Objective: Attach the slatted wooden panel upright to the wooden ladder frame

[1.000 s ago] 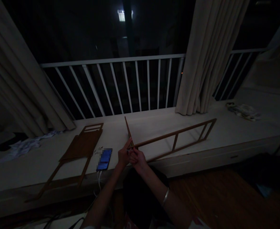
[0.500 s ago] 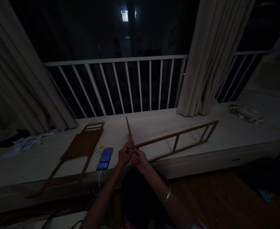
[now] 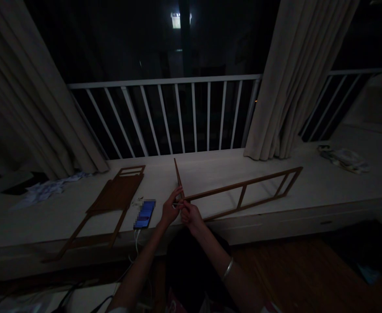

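A brown wooden frame (image 3: pixel 243 195) with crossbars lies on its side along the white ledge, its near corner at my hands. From that corner a narrow wooden piece (image 3: pixel 178 174) runs toward the window. My left hand (image 3: pixel 170 211) is closed around the joint, its index finger along the narrow piece. My right hand (image 3: pixel 191 215), fingers curled in a pinch, holds a thin light-coloured rod (image 3: pixel 178 204) that spans between both hands at the joint. Its exact kind is too small to tell, and the fingers cover most of the joint.
Left on the ledge (image 3: pixel 210 169) lies a wooden panel with legs (image 3: pixel 115 193), jutting over the front edge. A phone (image 3: pixel 144 214) with a white cable (image 3: pixel 136 243) and small bits (image 3: pixel 137 200) sit nearby. Railing (image 3: pixel 164 81) and curtains (image 3: pixel 272 87) stand behind; crumpled cloth (image 3: pixel 343 158) lies right.
The view has turned slightly, so the surroundings sit a little further right. Both hands stay at the frame's joint with almost the same hold.
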`<state>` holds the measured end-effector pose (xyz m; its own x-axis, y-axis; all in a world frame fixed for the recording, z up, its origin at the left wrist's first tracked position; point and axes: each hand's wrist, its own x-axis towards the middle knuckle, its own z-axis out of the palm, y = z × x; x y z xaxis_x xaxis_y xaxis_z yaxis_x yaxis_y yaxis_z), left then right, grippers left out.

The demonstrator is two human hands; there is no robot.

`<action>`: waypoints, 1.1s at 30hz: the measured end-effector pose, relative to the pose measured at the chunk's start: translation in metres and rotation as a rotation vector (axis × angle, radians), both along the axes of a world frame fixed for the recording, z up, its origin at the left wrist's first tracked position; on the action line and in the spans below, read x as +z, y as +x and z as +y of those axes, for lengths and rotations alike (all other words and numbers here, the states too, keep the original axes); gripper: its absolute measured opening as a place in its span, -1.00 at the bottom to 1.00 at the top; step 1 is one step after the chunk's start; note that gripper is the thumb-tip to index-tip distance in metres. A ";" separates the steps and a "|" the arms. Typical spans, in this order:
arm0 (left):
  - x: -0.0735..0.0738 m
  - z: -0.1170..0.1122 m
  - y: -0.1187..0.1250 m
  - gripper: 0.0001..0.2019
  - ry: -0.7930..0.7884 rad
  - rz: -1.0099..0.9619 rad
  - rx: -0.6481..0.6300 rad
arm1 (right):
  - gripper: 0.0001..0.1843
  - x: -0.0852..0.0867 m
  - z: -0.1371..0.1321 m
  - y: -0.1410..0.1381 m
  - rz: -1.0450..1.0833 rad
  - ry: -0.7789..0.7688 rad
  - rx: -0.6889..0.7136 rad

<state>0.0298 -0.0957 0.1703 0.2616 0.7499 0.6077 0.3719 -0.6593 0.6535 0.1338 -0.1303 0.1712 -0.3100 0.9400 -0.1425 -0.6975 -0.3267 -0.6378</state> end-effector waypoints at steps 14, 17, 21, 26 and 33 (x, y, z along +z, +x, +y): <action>0.003 -0.006 0.001 -0.57 0.038 0.044 0.038 | -0.73 0.001 -0.007 -0.011 -0.297 0.058 -0.340; 0.003 -0.005 0.001 -0.57 0.023 0.036 0.029 | -0.72 0.000 -0.005 -0.013 -0.326 0.054 -0.369; 0.002 -0.004 0.002 -0.57 0.020 0.005 0.017 | -0.69 -0.002 -0.005 -0.015 -0.285 0.067 -0.377; 0.001 0.000 0.001 -0.59 0.003 -0.028 0.015 | -0.64 -0.003 -0.010 -0.018 -0.253 0.217 -0.375; -0.005 0.009 -0.003 -0.61 0.002 -0.085 0.019 | -0.66 -0.002 0.000 -0.007 -0.319 0.312 -0.342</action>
